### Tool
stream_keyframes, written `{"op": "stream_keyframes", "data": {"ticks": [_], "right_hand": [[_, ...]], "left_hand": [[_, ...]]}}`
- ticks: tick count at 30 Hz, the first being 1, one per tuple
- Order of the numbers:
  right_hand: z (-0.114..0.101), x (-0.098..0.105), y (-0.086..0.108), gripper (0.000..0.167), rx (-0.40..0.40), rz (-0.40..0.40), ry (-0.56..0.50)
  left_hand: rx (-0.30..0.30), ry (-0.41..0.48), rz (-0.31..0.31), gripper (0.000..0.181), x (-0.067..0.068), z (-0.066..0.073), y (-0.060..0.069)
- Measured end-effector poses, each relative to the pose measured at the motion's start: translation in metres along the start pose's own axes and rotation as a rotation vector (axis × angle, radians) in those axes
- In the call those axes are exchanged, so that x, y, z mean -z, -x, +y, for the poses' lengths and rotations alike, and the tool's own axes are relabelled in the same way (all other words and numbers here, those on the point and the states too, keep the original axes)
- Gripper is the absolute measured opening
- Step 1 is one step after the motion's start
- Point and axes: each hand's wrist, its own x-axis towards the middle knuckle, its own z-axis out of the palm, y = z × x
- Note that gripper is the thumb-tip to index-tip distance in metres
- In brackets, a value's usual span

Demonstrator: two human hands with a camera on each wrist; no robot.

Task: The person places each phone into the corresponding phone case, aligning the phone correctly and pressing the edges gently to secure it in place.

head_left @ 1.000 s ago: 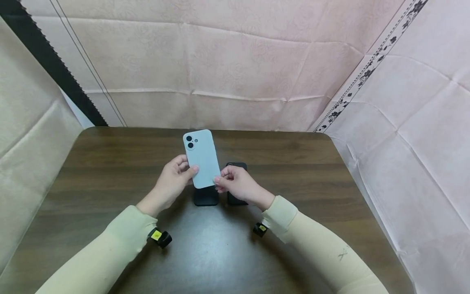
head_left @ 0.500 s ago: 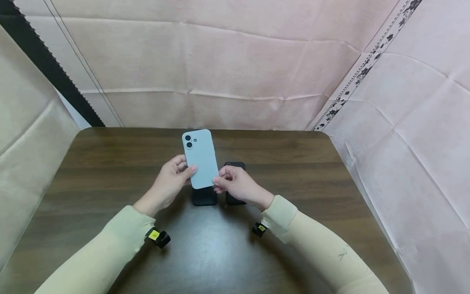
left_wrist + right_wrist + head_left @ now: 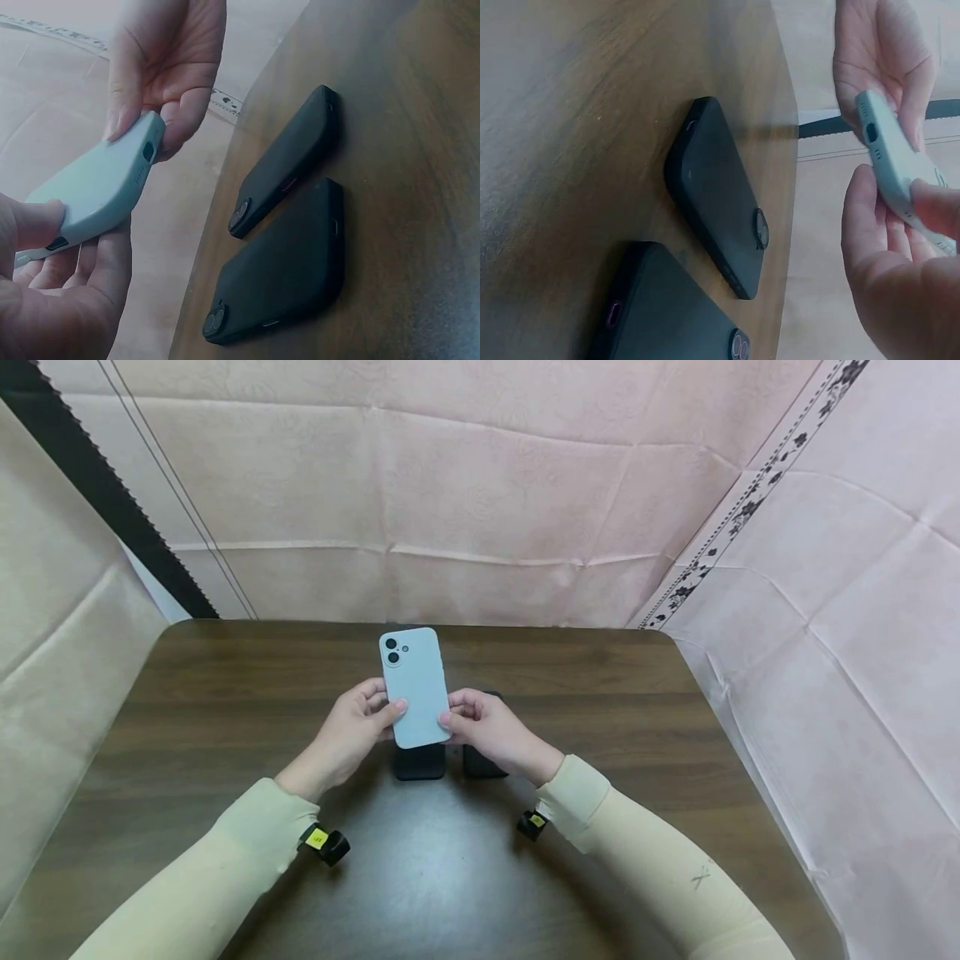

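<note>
A phone in a light blue case [image 3: 415, 681] is held up over the table, back with its camera lenses facing me. My left hand [image 3: 348, 722] grips its left edge, thumb across the back and fingers behind. At the lower right corner my right hand [image 3: 491, 731] pinches it, thumb in front. Beneath lie two black phones side by side: the left black phone [image 3: 420, 764] is partly hidden by the blue one, the right black phone [image 3: 482, 765] by my right hand. The left wrist view shows a port opening in the end of the blue case [image 3: 112, 176].
The brown wooden table [image 3: 600, 693] has rounded far corners. Pale cloth [image 3: 480, 485] hangs behind it and at both sides. A small black device [image 3: 326, 843] is strapped at my left wrist, another device [image 3: 532, 824] at my right.
The blue phone has shifted slightly down and to the right, and stands a little straighter. My right fingers have moved up and extended further behind it. My left hand keeps its grip.
</note>
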Motion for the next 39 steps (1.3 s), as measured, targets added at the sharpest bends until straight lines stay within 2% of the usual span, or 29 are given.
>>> {"op": "stream_keyframes", "data": {"ticks": [7, 14, 17, 25, 34, 39], "right_hand": [[-0.002, -0.001, 0.000, 0.021, -0.018, -0.005, 0.039], [0.001, -0.002, 0.000, 0.023, -0.049, -0.027, -0.044], [0.002, -0.002, -0.001, 0.025, -0.055, -0.002, -0.063], [-0.004, 0.000, -0.006, 0.025, -0.019, 0.114, -0.140], [-0.003, -0.001, -0.003, 0.022, -0.028, 0.125, -0.118], [-0.001, -0.001, -0.004, 0.023, -0.035, 0.139, -0.124]], "left_hand": [[0.017, 0.021, -0.043, 0.045, 0.002, -0.004, 0.000], [0.054, 0.029, -0.086, 0.047, 0.006, -0.006, 0.001], [0.056, 0.030, -0.094, 0.046, 0.007, -0.007, 0.001], [0.045, 0.015, -0.167, 0.044, 0.001, -0.012, 0.004], [0.063, 0.020, -0.222, 0.048, 0.001, -0.015, 0.006], [0.065, 0.005, -0.220, 0.046, 0.001, -0.016, 0.007]]}}
